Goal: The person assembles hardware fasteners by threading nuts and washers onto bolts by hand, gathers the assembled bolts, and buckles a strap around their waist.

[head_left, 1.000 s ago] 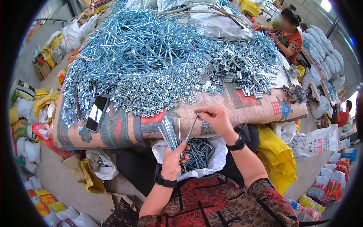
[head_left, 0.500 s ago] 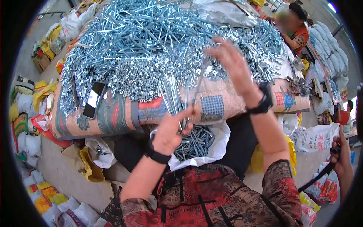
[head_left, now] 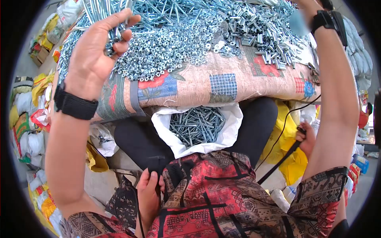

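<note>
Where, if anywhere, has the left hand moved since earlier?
Yes: the left hand moved up-left in view, from below the nut pile to its left edge.

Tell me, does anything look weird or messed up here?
Yes. One bare hand holds a black fabric strap at the right, and another bare hand shows low on the left. They look odd because the wearer's left hand and right hand are both elsewhere, so these seem somebody else's.

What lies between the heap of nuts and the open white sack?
In the head view, between the heap of nuts and the white sack lies a stretch of patterned cloth with no loose parts on it.
</note>
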A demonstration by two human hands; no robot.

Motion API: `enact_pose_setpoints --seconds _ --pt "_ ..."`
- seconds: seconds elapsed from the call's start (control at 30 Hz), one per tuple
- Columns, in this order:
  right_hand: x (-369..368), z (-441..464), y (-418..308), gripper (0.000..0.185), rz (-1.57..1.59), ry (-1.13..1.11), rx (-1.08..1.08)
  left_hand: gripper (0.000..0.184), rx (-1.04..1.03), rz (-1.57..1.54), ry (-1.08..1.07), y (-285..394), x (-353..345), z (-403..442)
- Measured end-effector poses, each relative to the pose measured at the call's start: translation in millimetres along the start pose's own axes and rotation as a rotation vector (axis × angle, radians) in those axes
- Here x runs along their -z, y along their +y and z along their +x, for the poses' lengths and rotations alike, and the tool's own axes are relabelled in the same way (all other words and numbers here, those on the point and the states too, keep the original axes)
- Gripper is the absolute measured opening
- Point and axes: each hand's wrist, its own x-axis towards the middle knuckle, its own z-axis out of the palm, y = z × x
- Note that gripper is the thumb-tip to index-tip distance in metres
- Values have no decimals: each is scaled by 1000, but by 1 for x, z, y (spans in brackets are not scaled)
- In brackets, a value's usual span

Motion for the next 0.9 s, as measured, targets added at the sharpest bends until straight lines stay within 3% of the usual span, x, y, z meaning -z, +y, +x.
enact_pose_setpoints --seconds 0.07,0.13,0.2,0.27,0.33,0.43,0.57,0.83,0.9 --pt "-32 10 34 25 26 23 -49 24 -43 6 -49 4 2 3" --pt "-90 -8 63 26 118 -194 -200 24 -37 13 -34 7 6 2" --pt "-140 -17 89 28 -48 -329 -315 24 -24 13 -21 8 8 2" --pt "-182 -31 121 31 -221 -309 -277 24 -2 1 -6 10 13 -1" --pt "-210 -41 149 31 -354 -462 -345 24 38 2 -13 7 16 0" --pt "-228 -45 184 19 -313 -633 -361 24 71 -9 -5 -1 14 -1" --pt "-236 -41 210 24 -271 -749 -359 24 110 -26 3 -13 11 -1" --pt "-235 -38 222 26 -332 -763 -231 24 149 -54 14 -27 8 1" --pt "-235 -37 225 23 -448 -794 -116 24 153 -59 19 -29 9 1"
